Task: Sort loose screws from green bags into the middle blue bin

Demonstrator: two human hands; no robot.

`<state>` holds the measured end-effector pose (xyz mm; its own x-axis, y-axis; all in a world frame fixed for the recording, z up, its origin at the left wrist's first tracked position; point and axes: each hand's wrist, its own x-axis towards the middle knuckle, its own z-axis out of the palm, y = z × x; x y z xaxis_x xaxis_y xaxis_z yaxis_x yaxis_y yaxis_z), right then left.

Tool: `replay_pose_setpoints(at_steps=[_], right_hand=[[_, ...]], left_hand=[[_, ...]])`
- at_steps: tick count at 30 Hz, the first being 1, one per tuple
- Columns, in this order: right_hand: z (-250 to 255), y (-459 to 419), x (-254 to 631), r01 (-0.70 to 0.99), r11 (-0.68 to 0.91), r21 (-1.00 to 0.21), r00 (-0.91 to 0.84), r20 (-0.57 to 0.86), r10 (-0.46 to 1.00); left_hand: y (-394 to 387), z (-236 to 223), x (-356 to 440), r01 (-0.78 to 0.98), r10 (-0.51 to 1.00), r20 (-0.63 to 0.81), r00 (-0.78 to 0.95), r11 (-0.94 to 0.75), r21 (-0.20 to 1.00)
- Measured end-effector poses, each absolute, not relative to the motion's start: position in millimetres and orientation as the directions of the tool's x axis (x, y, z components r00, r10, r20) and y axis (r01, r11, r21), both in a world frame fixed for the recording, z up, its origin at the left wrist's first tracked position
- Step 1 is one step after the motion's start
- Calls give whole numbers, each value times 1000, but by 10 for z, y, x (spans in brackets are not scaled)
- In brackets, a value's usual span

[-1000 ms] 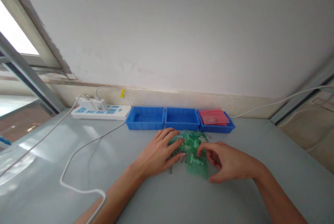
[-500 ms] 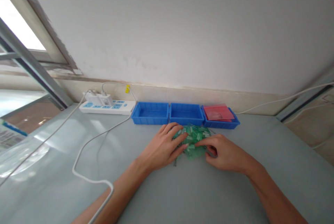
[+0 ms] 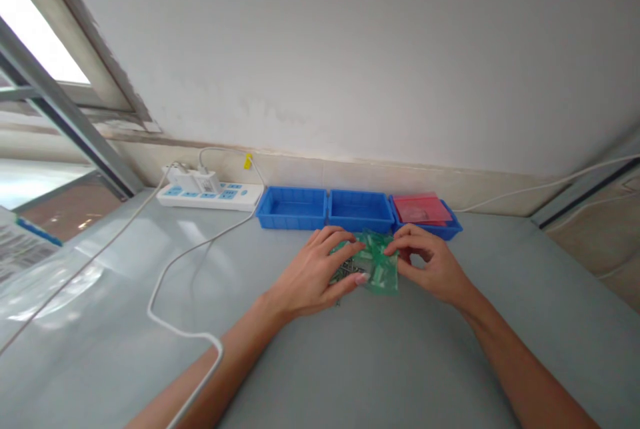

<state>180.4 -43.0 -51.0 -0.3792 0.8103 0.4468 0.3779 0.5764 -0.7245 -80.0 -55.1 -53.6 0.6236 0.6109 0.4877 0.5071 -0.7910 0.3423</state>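
Note:
A translucent green plastic bag (image 3: 385,277) with small pale pieces inside lies in front of the blue bins. My left hand (image 3: 320,269) rests over its left side, fingers apart, thumb and fingertips touching the bag and some metal screws (image 3: 345,269). At the bag's right edge, my right hand (image 3: 425,259) has its thumb and fingers closed on the green plastic. Part of the screws and of the bag is hidden under my left hand. One screw pokes out below that hand onto the table.
Three blue bins stand in a row by the wall: a left bin (image 3: 293,221), a middle bin (image 3: 360,221) and a right bin (image 3: 453,229) holding red plastic bags (image 3: 423,207). A white power strip (image 3: 210,197) and its white cable (image 3: 167,265) lie on the left, near clear plastic (image 3: 55,289).
My right hand has moved up and away along the green bag and now pinches its right edge. My left hand stays over the screws. The view has shifted slightly.

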Motion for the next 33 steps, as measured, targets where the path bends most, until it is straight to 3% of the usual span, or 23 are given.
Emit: replay_pose_setpoints(at_steps=[5,10,13,16,21,26,33], right_hand=[[-620,-415,1744,209,479,-853,-307,408,860],[-677,-420,1652,169,337,-926,-183,307,934],[-654,-434,1588,54,271,-961,-125,262,957],[-613,-458,1544,-30,244,-969,-89,246,965],[-588,-494,1510,-67,239,-969,-76,244,967],[-603,-510,1479,-74,168,-983,-83,174,981],[-621,-496,1462,-21,186,-982,-72,187,980]], left_hand=[[-602,-500,-755,487,613,502,610,-790,374],[-624,-523,-690,507,629,548,551,-774,379],[-607,-542,-663,505,697,536,476,-716,482],[-579,-543,-650,467,806,469,363,-592,657],[-542,-551,-636,274,928,239,284,-318,908],[-511,-596,-643,160,944,123,306,-178,971],[-492,-588,-680,146,937,64,343,-121,982]])
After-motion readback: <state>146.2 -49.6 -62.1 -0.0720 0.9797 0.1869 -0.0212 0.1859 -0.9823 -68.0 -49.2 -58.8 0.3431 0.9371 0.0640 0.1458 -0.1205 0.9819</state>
